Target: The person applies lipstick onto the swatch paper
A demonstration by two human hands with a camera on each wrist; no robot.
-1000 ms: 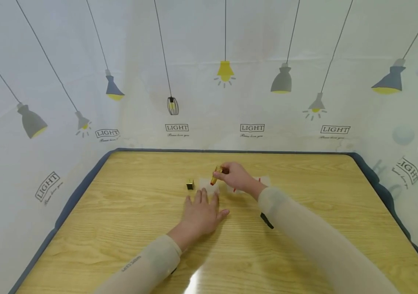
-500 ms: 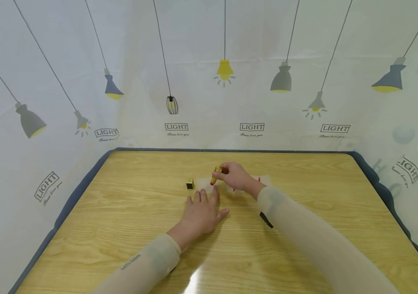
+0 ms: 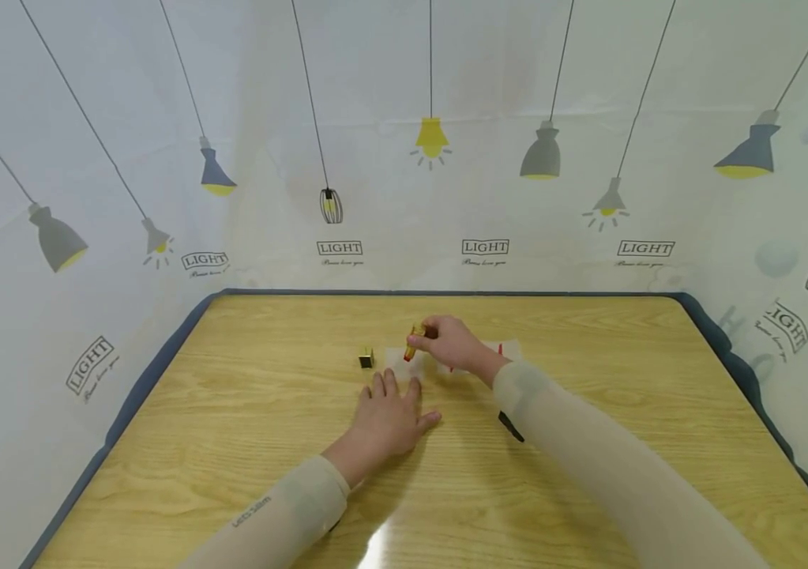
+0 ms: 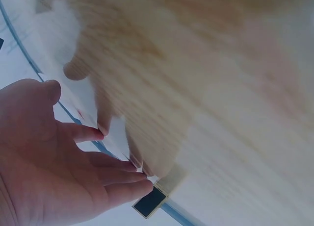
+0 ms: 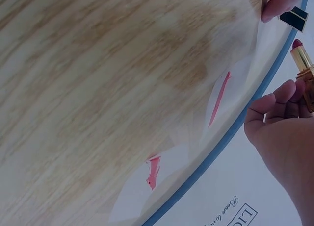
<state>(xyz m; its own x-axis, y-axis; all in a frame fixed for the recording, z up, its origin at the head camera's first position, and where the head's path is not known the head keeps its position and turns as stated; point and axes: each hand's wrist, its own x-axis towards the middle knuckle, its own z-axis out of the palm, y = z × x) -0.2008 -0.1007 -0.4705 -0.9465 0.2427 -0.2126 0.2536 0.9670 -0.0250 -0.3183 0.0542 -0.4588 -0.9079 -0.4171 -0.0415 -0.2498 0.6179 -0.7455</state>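
Note:
My right hand [image 3: 456,345] holds a gold-cased lipstick [image 3: 413,342] between thumb and fingers, its red tip pointing down over a small white slip of paper [image 3: 395,358]. In the right wrist view the lipstick's red bullet [image 5: 297,43] shows bare above its gold tube. My left hand [image 3: 388,419] lies palm down with fingers spread straight, fingertips at the near edge of that slip. Left of the paper stands the gold lipstick cap [image 3: 366,359] with a black end; it appears just past the left fingertips in the left wrist view.
To the right, partly behind the right wrist, lies white paper [image 3: 515,349] with red marks. The right wrist view shows a thin red streak [image 5: 219,99] and a broader red smear [image 5: 153,171]. A black object [image 3: 511,427] shows beside the right sleeve on the wooden table [image 3: 233,411].
The left index finger reached further forward half a second ago and is now drawn back a little. The right hand keeps the lipstick over the paper, almost unmoved.

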